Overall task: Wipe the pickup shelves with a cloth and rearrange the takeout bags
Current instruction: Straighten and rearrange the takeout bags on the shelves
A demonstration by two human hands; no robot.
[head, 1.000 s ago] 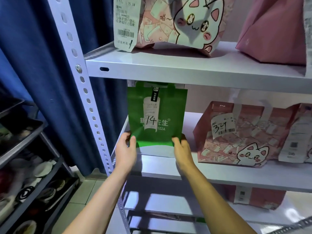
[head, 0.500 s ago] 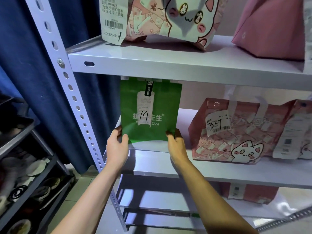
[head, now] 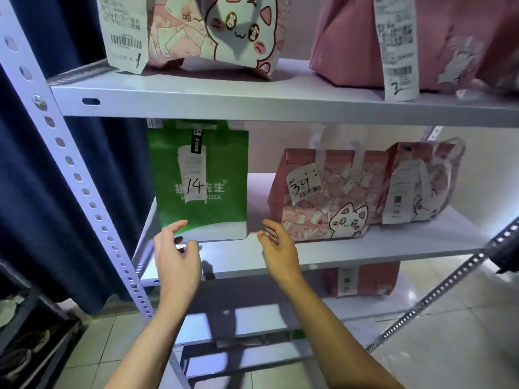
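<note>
A green takeout bag (head: 216, 164) marked 14 stands upright at the left end of the middle white shelf (head: 365, 248). My left hand (head: 175, 254) hovers just in front of its lower left corner, fingers apart and holding nothing. My right hand (head: 278, 248) is off its lower right corner, also open and empty. To the right stand a pink cat bag (head: 325, 203) marked 34 and another pink bag (head: 418, 181). No cloth is in view.
The top shelf (head: 252, 105) carries a cat-print bag (head: 219, 32) and a plain pink bag (head: 351, 43) with a receipt. A pink bag (head: 362, 279) sits on a lower shelf. A perforated upright (head: 75, 175), blue curtain (head: 33, 192) and dark rack (head: 31, 346) are left.
Both hands have let go of the green bag's bottom corners and drawn back slightly toward me with fingers spread. The bag now stands on the shelf by itself.
</note>
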